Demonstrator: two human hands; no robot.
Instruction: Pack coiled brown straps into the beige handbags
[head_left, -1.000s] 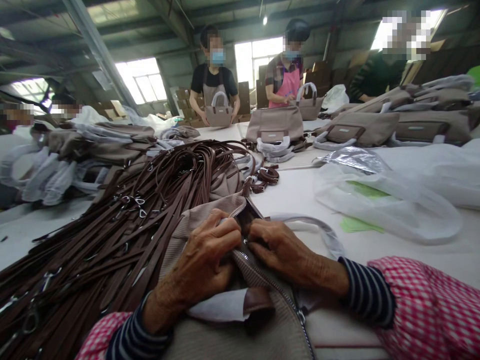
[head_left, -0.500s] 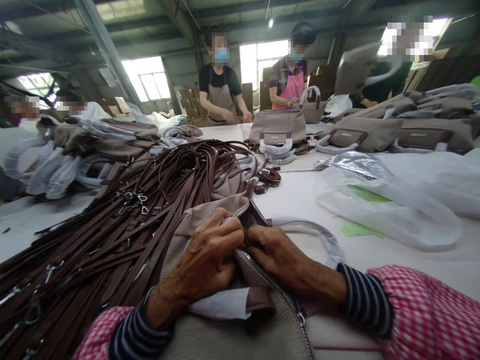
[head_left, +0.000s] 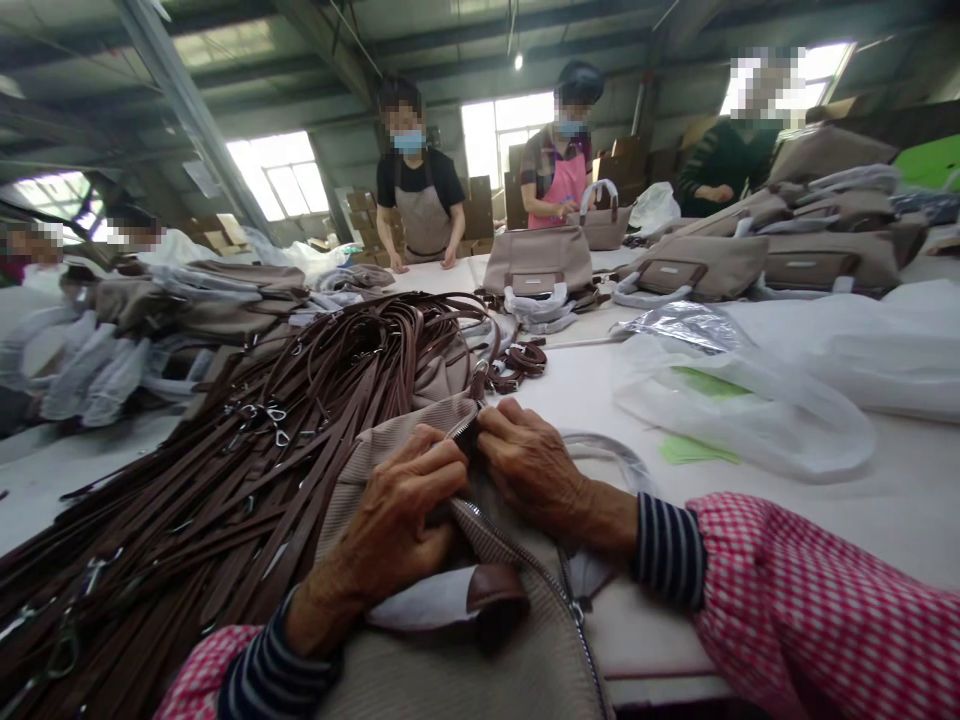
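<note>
A taupe ribbed handbag (head_left: 379, 455) lies in front of me with its metal zipper (head_left: 517, 545) open. My left hand (head_left: 405, 510) is closed on the near-left edge of the opening, fingers curled over the fabric. My right hand (head_left: 529, 465) is closed at the far right edge of the opening, close to the zipper's far end; its fingertips are partly hidden. Under my left wrist is a brown leather handle (head_left: 499, 597) wrapped in white paper (head_left: 427, 600). Another wrapped handle (head_left: 607, 450) shows behind my right wrist.
Brown leather straps (head_left: 300, 450) with metal clips are heaped on the left. Clear plastic bags (head_left: 795, 440) and green sheets (head_left: 697, 448) lie to the right on the white table (head_left: 660, 630). Finished handbags (head_left: 540, 265) stand beyond. Several co-workers (head_left: 424, 200) are across the table.
My right hand has moved up and over the far end of the opening. My left hand keeps its grip. The view has shifted slightly; the co-worker on the right has lowered a handbag onto the pile.
</note>
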